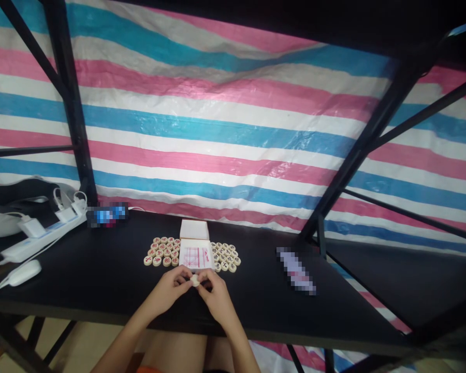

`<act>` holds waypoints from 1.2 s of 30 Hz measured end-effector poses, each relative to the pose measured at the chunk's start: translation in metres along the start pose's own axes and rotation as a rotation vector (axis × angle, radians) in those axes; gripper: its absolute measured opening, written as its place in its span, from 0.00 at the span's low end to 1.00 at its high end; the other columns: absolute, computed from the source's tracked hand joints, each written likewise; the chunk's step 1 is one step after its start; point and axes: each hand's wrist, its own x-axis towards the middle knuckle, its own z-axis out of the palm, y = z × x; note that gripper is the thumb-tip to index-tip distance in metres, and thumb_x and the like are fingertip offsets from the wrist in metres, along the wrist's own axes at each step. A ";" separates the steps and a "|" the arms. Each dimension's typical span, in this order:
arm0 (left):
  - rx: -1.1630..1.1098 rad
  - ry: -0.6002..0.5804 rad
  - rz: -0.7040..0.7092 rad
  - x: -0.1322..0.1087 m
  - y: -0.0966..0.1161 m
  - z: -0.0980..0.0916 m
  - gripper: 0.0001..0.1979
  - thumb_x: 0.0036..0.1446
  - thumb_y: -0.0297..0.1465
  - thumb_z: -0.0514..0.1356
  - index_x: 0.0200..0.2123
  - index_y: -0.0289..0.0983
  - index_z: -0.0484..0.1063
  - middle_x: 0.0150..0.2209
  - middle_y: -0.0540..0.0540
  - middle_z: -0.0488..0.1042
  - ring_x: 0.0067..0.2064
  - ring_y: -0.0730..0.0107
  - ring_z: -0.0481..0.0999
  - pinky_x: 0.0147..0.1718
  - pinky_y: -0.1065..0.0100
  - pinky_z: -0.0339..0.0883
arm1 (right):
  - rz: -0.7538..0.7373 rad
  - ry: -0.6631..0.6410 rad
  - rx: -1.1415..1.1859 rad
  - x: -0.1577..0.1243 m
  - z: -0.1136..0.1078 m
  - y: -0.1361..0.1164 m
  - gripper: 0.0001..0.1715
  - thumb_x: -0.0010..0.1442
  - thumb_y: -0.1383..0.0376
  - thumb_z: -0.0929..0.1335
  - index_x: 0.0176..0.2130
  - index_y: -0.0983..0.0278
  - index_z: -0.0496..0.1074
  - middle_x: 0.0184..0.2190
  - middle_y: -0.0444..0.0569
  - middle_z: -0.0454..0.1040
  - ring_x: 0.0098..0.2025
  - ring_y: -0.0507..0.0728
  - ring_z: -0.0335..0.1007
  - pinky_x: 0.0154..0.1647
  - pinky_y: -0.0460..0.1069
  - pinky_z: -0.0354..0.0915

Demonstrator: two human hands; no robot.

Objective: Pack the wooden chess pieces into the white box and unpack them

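Observation:
A pale round Chinese chess piece (194, 280) is pinched between the fingertips of my left hand (174, 286) and my right hand (214, 295), just in front of an open white box (181, 267). Its upper face looks plain from here. Inside the box lies a folded sheet with pink grid lines (195, 257), and the lid (194, 228) is tipped back behind. Left of the box, red-marked chess pieces (166, 261) sit face up in close rows. Several dark-marked pieces (224, 266) lie in similar rows along its right side, partly covered by the box.
The black tabletop (256, 300) holds a white power strip (46, 235) with plugs and cables at far left. A blurred-out blue object (107, 214) lies behind, another pale one (296, 271) at right. Black metal posts (75, 129) and a striped sheet (217, 145) bound the back.

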 end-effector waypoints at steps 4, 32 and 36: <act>-0.074 -0.009 -0.002 -0.001 -0.002 0.001 0.08 0.50 0.33 0.60 0.34 0.36 0.68 0.32 0.49 0.73 0.34 0.69 0.71 0.33 0.71 0.61 | -0.028 -0.018 -0.008 0.000 -0.001 -0.001 0.06 0.51 0.72 0.63 0.26 0.62 0.65 0.35 0.47 0.73 0.37 0.55 0.69 0.34 0.46 0.62; -0.087 0.048 0.125 -0.005 0.004 -0.005 0.08 0.50 0.34 0.61 0.33 0.35 0.75 0.36 0.45 0.72 0.37 0.67 0.72 0.35 0.69 0.65 | 0.099 -0.098 0.060 -0.001 -0.003 -0.014 0.12 0.60 0.57 0.64 0.35 0.63 0.70 0.27 0.46 0.76 0.30 0.54 0.72 0.32 0.45 0.64; -0.205 0.052 0.056 -0.003 0.000 -0.004 0.13 0.48 0.39 0.63 0.34 0.36 0.72 0.33 0.46 0.75 0.38 0.64 0.75 0.41 0.64 0.67 | 0.076 -0.101 0.061 -0.001 -0.003 -0.013 0.13 0.61 0.56 0.64 0.36 0.62 0.70 0.31 0.47 0.77 0.34 0.55 0.73 0.37 0.47 0.65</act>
